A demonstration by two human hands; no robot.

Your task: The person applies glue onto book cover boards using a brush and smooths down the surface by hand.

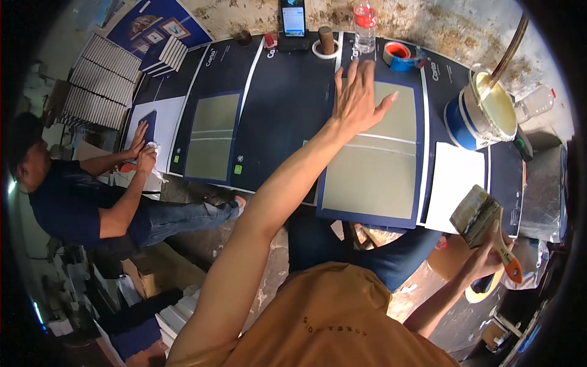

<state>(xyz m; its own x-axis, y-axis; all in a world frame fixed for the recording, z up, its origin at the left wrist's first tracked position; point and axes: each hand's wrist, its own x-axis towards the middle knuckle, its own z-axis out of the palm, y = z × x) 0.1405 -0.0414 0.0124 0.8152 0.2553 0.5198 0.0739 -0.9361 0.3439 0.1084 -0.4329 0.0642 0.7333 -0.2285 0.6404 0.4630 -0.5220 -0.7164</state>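
Note:
My left hand (356,98), fingers spread, reaches over the upper part of a book cover (367,183) laid out on the dark table. Two grey-green boards lie on its dark blue sheet, with narrow light strips across the middle. Whether the fingertips touch the cover I cannot tell. Off to the right, my right hand (486,257) grips a wide paintbrush (477,217) by its orange-tipped wooden handle. Its broad, glue-stained head points up and left, over the near edge of a white sheet (455,177).
A blue-and-white bucket (468,119) of pale paste stands at right, a stick in it. A water bottle (365,30), tape rolls (400,56) and a phone (294,21) line the wall. Leftward lie a second cover (211,140), stacked books (101,82) and a co-worker (67,189) wiping a blue cover.

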